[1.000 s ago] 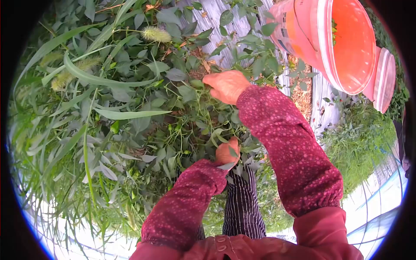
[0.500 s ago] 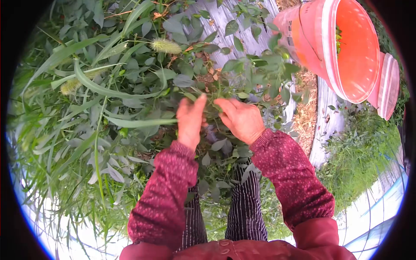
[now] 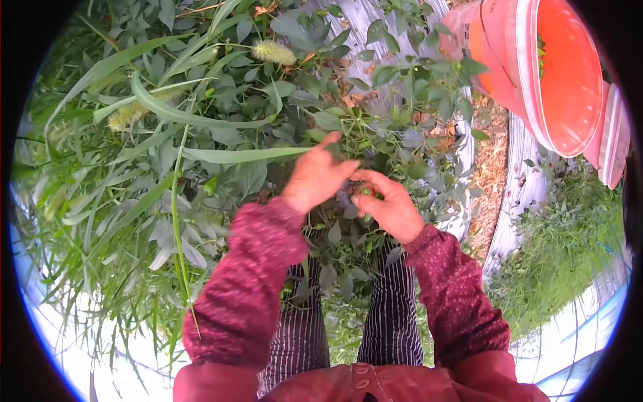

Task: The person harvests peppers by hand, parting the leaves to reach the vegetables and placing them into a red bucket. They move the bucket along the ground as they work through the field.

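My right hand (image 3: 394, 209) is curled round a small green pepper (image 3: 366, 193), whose end shows between thumb and fingers. Close beside it, my left hand (image 3: 316, 177) reaches among the leaves with thumb and index finger apart. Nothing can be seen between those two; its other fingers are hidden below. Both hands are over a leafy pepper plant (image 3: 385, 130). A long grass blade (image 3: 234, 157) runs up to the back of my left hand.
A pink bucket (image 3: 492, 60) lies tipped at the upper right, some green inside. Another pink container (image 3: 613, 137) is behind it. Tall grass with a bristly seed head (image 3: 273, 52) crowds the left. Silvery sheeting (image 3: 512, 181) and a straw strip (image 3: 487, 174) run along the right.
My right hand has come down toward me and now shows a green pepper in its fingers. My left hand has turned and shifted right. The view has moved slightly left.
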Action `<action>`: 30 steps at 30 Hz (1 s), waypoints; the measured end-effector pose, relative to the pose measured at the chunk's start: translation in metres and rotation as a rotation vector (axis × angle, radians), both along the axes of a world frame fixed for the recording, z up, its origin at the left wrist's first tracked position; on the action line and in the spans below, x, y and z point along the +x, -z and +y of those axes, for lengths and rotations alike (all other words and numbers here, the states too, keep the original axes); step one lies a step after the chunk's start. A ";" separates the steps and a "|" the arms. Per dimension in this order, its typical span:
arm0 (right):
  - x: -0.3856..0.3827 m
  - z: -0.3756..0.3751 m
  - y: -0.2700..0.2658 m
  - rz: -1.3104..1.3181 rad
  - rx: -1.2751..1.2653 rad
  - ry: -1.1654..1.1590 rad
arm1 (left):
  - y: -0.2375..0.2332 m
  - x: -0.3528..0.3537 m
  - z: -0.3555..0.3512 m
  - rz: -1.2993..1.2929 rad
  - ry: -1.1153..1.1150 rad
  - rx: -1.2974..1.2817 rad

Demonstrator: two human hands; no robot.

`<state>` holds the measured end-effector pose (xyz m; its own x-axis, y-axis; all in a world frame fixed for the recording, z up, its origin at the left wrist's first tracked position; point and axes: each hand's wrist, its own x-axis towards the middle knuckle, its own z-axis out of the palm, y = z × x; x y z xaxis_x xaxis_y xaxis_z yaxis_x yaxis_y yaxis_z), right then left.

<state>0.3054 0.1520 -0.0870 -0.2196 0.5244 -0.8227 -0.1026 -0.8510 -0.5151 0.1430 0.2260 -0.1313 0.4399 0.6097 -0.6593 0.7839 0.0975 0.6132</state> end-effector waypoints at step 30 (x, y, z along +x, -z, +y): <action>-0.128 -0.013 0.005 -0.094 0.275 -0.700 | -0.113 -0.125 -0.094 0.338 0.438 -0.052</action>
<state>0.1776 0.1389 -0.0921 -0.5122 0.4773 -0.7140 0.4687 -0.5413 -0.6981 0.0179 0.1316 -0.0178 0.4040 0.3804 -0.8319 0.9102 -0.2582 0.3240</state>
